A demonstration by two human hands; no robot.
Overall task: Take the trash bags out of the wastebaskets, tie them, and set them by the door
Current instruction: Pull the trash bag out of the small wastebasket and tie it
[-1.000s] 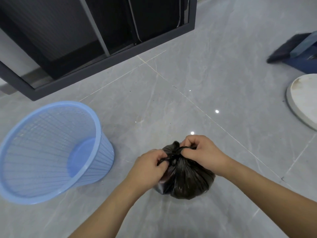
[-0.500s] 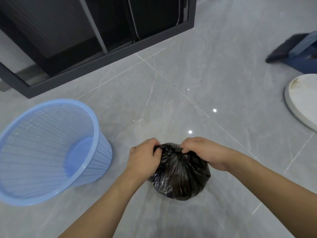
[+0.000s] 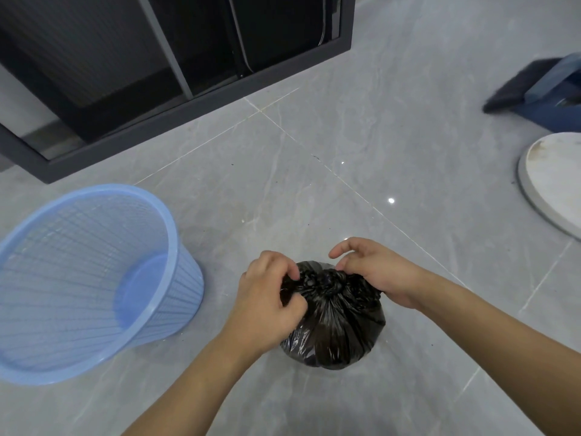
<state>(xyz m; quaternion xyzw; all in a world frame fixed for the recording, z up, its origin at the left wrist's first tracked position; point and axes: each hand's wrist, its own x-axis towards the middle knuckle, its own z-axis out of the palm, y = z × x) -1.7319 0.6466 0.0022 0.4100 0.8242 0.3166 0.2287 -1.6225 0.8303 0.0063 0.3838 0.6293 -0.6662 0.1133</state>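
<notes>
**Fingers cinching the knot on the black trash bag**

Fingers of the left hand (image 3: 267,297) curl round the gathered neck of the black trash bag (image 3: 336,328), pinching a flap of plastic beside the knot (image 3: 328,280). The right hand (image 3: 374,272) pinches the opposite flap with thumb and lower fingers, while its index finger lifts free above. The bag sits on the grey tiled floor (image 3: 314,152), directly beneath both hands.

It looks small, light and soft: thin glossy film that crumples and would likely slip if squeezed on its rounded belly. The bunched neck just under the knot seems the safest hold for carrying, since the film could tear if dragged.

Left of the left hand, near but not touching the bag, stands the blue mesh wastebasket (image 3: 85,278), tilted in the view and unlined. Beyond the fingers runs a dark-framed sliding door (image 3: 188,83). Far right of the right hand lie a pale round base (image 3: 553,180) and a blue dustpan (image 3: 540,96). Nothing stands between bag and door.
</notes>
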